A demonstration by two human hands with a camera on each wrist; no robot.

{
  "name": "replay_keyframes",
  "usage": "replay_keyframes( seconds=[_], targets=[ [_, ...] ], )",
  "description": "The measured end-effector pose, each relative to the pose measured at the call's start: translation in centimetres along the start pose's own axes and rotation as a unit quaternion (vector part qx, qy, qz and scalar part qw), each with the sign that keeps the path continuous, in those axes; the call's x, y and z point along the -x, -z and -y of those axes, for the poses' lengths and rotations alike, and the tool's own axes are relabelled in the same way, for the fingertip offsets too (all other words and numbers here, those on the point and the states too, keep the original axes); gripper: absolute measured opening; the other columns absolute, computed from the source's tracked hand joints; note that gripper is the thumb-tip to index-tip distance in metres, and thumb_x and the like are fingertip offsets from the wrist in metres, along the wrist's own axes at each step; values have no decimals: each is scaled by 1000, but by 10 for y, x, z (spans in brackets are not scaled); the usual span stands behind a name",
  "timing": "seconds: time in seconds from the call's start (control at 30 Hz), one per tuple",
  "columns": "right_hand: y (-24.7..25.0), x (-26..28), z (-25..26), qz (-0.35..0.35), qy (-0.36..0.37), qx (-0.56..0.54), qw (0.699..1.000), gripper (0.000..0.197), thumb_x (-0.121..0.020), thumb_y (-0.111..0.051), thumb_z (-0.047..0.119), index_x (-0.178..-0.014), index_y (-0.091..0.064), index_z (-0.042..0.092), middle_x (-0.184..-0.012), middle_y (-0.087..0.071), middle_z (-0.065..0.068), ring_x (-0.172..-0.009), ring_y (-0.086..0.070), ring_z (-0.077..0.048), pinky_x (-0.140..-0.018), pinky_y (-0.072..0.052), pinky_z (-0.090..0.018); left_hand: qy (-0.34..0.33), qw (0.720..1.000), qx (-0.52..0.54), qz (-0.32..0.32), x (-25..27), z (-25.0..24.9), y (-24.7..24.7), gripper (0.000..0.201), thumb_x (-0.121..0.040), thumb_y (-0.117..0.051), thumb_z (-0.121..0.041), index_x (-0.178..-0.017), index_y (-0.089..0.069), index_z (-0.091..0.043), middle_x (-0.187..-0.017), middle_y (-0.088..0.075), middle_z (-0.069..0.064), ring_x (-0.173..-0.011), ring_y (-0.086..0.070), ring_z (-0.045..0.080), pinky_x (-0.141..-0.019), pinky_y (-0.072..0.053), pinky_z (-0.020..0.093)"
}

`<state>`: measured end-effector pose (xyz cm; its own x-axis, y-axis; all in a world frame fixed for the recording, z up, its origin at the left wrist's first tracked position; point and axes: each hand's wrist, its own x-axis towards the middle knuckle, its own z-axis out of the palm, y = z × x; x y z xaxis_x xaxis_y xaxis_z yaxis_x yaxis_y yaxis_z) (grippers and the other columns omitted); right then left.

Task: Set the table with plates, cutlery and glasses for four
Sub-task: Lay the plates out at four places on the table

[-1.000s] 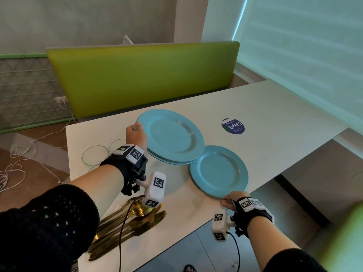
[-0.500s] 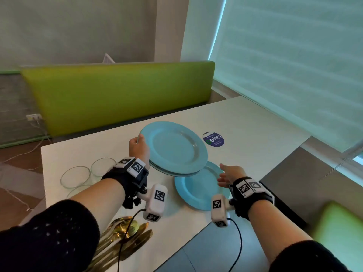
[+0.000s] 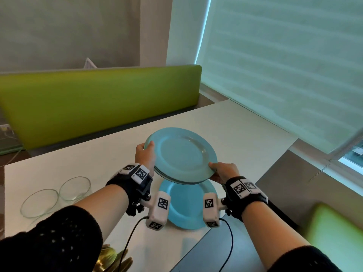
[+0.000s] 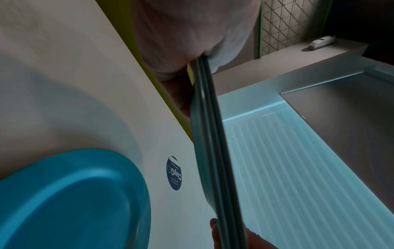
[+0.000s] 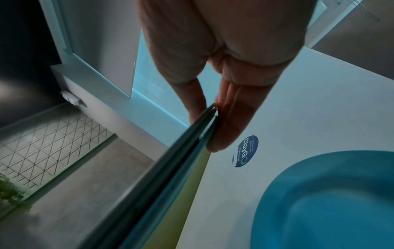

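- The left hand (image 3: 145,156) and right hand (image 3: 224,172) each pinch one side of the stack of plates (image 3: 181,155), likely so it stays level.
- The stack is in the air above the table (image 3: 231,126).
- One plate (image 3: 185,209) lies at the table's near edge, probably one seat's place.

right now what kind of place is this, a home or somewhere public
Probably a cafe or canteen booth, not a home: a long green padded bench behind a white table carrying a branded round sticker, beside a big blinded window.
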<state>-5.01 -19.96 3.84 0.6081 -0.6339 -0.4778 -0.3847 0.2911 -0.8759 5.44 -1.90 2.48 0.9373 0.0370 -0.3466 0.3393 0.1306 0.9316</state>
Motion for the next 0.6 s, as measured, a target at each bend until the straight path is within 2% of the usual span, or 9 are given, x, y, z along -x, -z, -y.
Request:
replay_keyframes(
  seconds=[0.1, 0.2, 0.3, 0.43, 0.53, 0.6],
  targets=[
    [9, -25, 11, 19, -12, -4, 1000, 7, -86, -57, -7, -81, -53, -7, -72, -58, -18, -61, -57, -27, -38, -53, -29, 5, 1000, 0, -1, -12, 1, -22, 37, -92, -52, -31, -121, -51, -7, -112, -61, 14, -92, -60, 29, -85, -52, 42],
    [21, -47, 28, 52, -26, -15, 998, 12, -90, -51, -6, -78, -51, -3, -73, -56, -15, -62, -55, -25, -35, -51, -26, 2, 1000, -22, -8, -23, -1, -47, 44, -92, -51, -38, -123, -51, -6, -117, -61, 14, -99, -60, 31, -89, -51, 42],
    [33, -72, 45, 61, -24, -26, 998, 6, -93, -47, -4, -97, -51, -3, -75, -57, -15, -64, -55, -25, -35, -51, -27, 3, 998, -68, -14, -32, -2, -74, 56, -97, -37, -46, -130, -47, -1, -129, -54, 16, -116, -54, 33, -87, -43, 34],
    [50, -107, 62, 65, -30, -34, 997, 13, -96, -45, -2, -109, -48, -4, -78, -57, -16, -66, -56, -27, -34, -51, -33, 7, 997, -76, -24, -41, -1, -107, 51, -100, -33, -40, -133, -45, -4, -137, -50, 18, -124, -49, 35, -99, -41, 38],
    [67, -137, 66, 44, -33, -56, 997, 26, -97, -44, 1, -121, -45, -9, -92, -59, -20, -70, -57, -28, -39, -52, -40, 11, 996, -75, -55, -46, 3, -128, 48, -100, -32, -37, -136, -44, -7, -136, -50, 16, -121, -49, 33, -91, -40, 34],
    [80, -155, 65, 27, -35, -95, 994, 32, -97, -43, 1, -127, -42, -11, -89, -59, -18, -69, -59, -28, -39, -52, -41, 4, 995, -71, -74, -50, 4, -134, 47, -100, -32, -37, -135, -44, -8, -134, -51, 16, -118, -51, 33, -88, -41, 34]
  ],
)
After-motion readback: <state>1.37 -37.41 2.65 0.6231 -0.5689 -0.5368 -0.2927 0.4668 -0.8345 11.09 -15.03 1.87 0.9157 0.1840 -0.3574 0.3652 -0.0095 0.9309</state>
